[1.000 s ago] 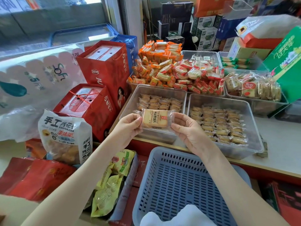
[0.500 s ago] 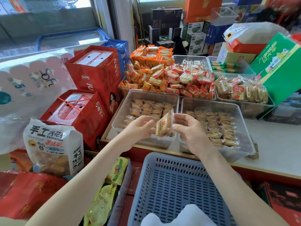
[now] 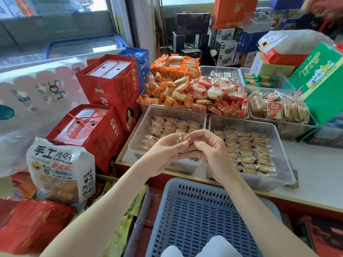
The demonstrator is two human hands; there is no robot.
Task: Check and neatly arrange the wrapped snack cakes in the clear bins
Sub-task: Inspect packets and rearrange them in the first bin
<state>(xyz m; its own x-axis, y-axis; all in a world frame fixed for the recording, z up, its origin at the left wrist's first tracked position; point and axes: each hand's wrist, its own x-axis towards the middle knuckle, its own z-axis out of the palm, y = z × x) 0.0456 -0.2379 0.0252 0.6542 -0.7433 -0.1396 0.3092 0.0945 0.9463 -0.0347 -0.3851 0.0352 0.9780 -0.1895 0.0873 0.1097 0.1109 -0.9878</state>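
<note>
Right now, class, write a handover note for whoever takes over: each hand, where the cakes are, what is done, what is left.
Hands: left hand pinches one wrapped cake above the front of the left bin; right hand pinches the same cake's other end.
Done: right bin holds tidy rows.
Part done: left bin has rows at the back and a few loose cakes at front left.
Left: finish checking the held cake, set it in, straighten the loose ones.
</note>
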